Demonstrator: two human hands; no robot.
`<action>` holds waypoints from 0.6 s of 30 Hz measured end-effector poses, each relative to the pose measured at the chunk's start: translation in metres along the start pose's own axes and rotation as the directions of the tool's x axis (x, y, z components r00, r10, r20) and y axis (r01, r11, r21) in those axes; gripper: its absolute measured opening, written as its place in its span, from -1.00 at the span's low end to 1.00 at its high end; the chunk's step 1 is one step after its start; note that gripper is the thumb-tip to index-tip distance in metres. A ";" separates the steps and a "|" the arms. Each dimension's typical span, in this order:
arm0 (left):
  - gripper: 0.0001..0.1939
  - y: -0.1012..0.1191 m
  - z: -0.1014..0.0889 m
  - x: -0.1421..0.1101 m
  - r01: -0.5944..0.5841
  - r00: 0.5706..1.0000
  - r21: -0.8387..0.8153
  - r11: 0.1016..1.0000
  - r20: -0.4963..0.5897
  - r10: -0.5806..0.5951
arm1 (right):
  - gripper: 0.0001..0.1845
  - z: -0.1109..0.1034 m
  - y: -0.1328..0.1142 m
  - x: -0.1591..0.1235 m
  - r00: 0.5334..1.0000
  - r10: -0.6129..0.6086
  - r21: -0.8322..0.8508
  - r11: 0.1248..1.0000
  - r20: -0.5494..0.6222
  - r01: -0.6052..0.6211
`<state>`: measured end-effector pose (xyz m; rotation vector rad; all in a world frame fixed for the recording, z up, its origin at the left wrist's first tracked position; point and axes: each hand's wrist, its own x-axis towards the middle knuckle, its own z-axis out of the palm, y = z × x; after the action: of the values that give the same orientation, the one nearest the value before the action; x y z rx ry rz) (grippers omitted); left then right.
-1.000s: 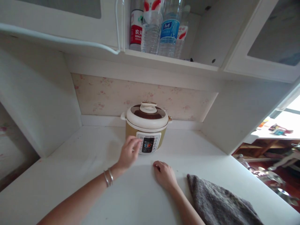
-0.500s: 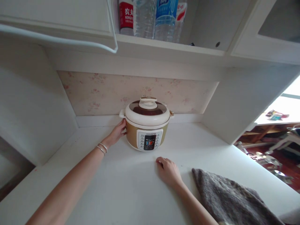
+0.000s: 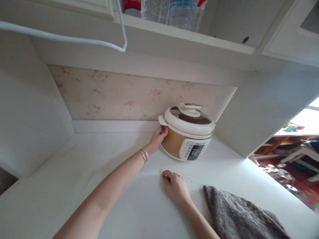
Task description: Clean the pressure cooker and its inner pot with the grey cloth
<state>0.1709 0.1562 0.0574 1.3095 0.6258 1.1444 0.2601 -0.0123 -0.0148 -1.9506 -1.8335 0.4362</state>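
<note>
A small electric cooker (image 3: 188, 136) with a tan body, white lid and front button panel stands on the white counter (image 3: 99, 172), near the back right corner. My left hand (image 3: 158, 139), bracelets on its wrist, presses against the cooker's left side just under the side handle. Its fingers curve round the body. My right hand (image 3: 175, 187) rests on the counter in front of the cooker, fingers curled under, with nothing visible in it.
A grey knitted cloth (image 3: 239, 215) lies on the counter at the right front. Water bottles (image 3: 171, 11) stand on the shelf above. A white cabinet door edge (image 3: 74, 38) hangs overhead at left. Floral wallpaper backs the niche.
My left hand went from the cooker's front panel to its left side, and the cooker has slid right toward the back corner and turned a little. My right hand stayed put.
</note>
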 end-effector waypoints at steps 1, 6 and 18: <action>-0.39 -0.006 0.014 0.006 -0.031 1.000 -0.006 1.000 -0.003 0.031 | -0.78 0.000 0.000 0.000 1.000 0.000 -0.004 1.000 -0.004 0.000; -0.40 -0.016 0.073 0.035 -0.114 0.992 0.075 0.991 -0.037 0.117 | -0.79 0.001 0.004 -0.005 0.996 -0.082 0.007 0.997 -0.045 0.082; -0.66 -0.007 0.038 -0.050 0.271 0.962 0.305 0.913 -0.062 -0.265 | -0.76 -0.006 0.006 -0.015 0.977 -0.202 0.032 0.978 -0.062 0.205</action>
<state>0.1883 0.0969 0.0472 1.4250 0.9999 0.8557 0.2670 -0.0283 -0.0137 -1.7098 -1.9477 0.3431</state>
